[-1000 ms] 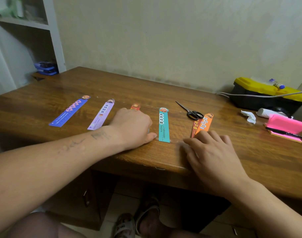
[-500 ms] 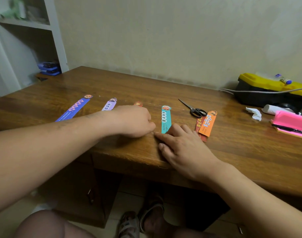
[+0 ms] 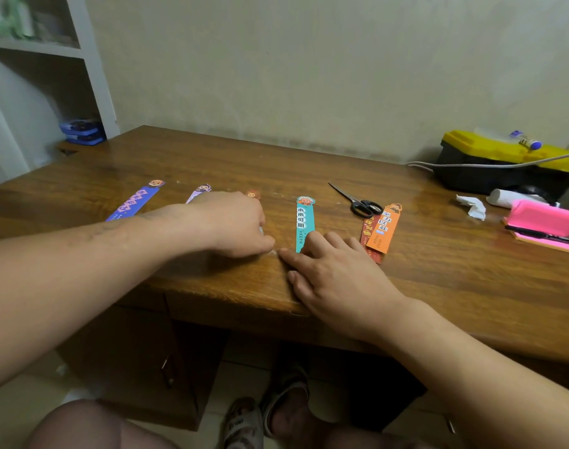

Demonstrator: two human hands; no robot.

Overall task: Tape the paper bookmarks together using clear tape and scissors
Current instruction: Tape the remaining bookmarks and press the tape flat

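Head view: only cam, looking down at wooden desk (image 3: 212,163).
L hand (image 3: 234,223): lying curled, knuckles up, over the middle bookmarks; whether it is holding anything, cannot tell, palm side hidden.
R hand (image 3: 338,273): resting flat, fingers spread, nothing held; index tip sitting on lower end of teal bookmark (image 3: 305,222).
Bookmarks: blue bookmark (image 3: 136,200) far left, lilac one (image 3: 199,192) and red-topped one (image 3: 253,194) mostly under L hand; orange bookmark (image 3: 384,229) overlapping a red bookmark (image 3: 367,233) at right.
Scissors (image 3: 357,202): lying shut, just beside orange strip.
Tape: no roll identifiable.
Handling (est.): strips thin, light, glossy, prob. sliding easily; pinning flat w/ fingertips nr ends, lifting by an edge.
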